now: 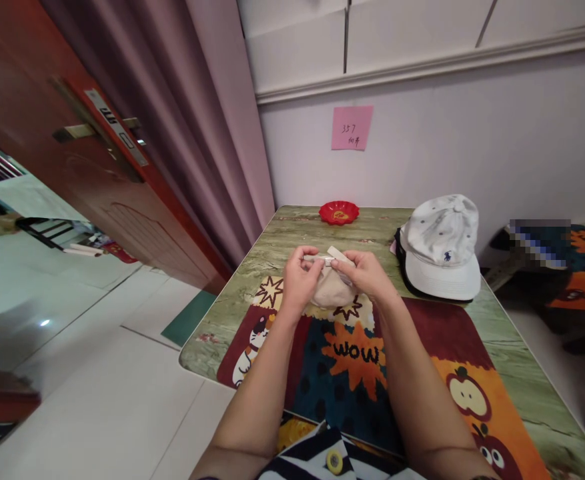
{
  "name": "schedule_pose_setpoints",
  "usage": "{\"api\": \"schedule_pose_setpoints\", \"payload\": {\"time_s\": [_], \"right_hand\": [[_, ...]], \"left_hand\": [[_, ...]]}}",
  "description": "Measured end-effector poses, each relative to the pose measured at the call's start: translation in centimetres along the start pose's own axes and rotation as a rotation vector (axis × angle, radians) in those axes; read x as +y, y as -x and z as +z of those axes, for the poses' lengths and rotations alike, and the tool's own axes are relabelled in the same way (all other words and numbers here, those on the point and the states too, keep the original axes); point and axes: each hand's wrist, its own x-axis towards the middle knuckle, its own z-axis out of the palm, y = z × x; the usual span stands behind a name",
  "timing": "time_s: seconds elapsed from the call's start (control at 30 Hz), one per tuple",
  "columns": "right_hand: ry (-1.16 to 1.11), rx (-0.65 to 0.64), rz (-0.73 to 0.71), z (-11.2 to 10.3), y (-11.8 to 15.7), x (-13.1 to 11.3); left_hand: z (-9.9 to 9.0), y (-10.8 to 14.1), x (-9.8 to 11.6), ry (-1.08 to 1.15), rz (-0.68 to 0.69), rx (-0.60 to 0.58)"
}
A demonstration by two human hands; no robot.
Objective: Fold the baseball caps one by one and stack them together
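Over the table mat, both hands pinch the strap end of a rounded beige cloth item (333, 291) that looks like a cap. My left hand (302, 277) closes thumb and fingers on the strap's left side. On the right side, my right hand (365, 272) grips it the same way, its thumb close to the left thumb. A pale strap end (339, 254) sticks up at a slant between the hands, beside a small shiny piece, perhaps a buckle. Fingers hide part of the cloth.
A white cap (442, 243) rests on a darker one at the table's right. Near the wall lies a red scalloped dish (339, 213). Under my arms spreads a colourful mat (317, 373) on the wood-patterned table (222, 323). An open door (137, 200) and curtain stand left.
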Motion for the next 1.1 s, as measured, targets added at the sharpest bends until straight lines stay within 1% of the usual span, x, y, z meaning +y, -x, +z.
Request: {"api": "schedule_pose_setpoints", "payload": {"time_s": [0.03,0.07,0.1,0.13,0.2,0.27,0.3,0.4,0.5,0.63,0.73,0.83,0.93,1.1], "right_hand": [[-0.019,0.009,0.016,0.1,-0.1,0.1],[-0.035,0.013,0.027,0.2,-0.2,0.2],[-0.046,0.014,0.03,0.3,-0.2,0.3],[-0.051,0.014,0.024,0.4,-0.3,0.4],[-0.04,0.02,-0.003,0.5,-0.4,0.5],[-0.015,0.032,-0.025,0.6,-0.4,0.5],[-0.004,0.039,-0.032,0.6,-0.3,0.4],[0.035,0.057,-0.055,0.9,-0.2,0.3],[0.096,0.084,-0.104,1.4,-0.1,0.2],[0.036,0.112,-0.135,1.6,-0.2,0.2],[0.072,0.153,-0.157,1.4,-0.1,0.1],[0.197,0.115,-0.164,1.3,0.1,-0.2],[0.28,0.081,-0.15,1.4,0.3,-0.4],[0.37,0.139,-0.141,1.8,0.3,-0.3]], "left_hand": [[0.1,0.1,0.1,-0.069,0.062,0.058],[0.2,0.2,0.2,-0.117,0.101,0.089],[0.3,0.3,0.3,-0.134,0.101,0.084],[0.4,0.4,0.4,-0.122,0.063,0.051],[0.7,0.5,0.5,-0.04,-0.081,-0.027],[1.0,0.6,0.4,0.072,-0.199,-0.048],[1.0,0.6,0.4,0.129,-0.229,-0.042],[1.1,0.6,0.4,0.258,-0.246,-0.026],[0.8,0.6,0.4,0.312,-0.234,0.022],[0.3,0.3,0.4,0.387,-0.222,0.102],[-0.2,0.0,0.2,0.504,-0.294,0.111],[-0.5,-0.1,-0.1,0.596,-0.363,0.11],[-0.7,-0.1,-0.3,0.658,-0.395,0.11],[-0.6,0.0,-0.3,0.677,-0.418,0.107]]}}
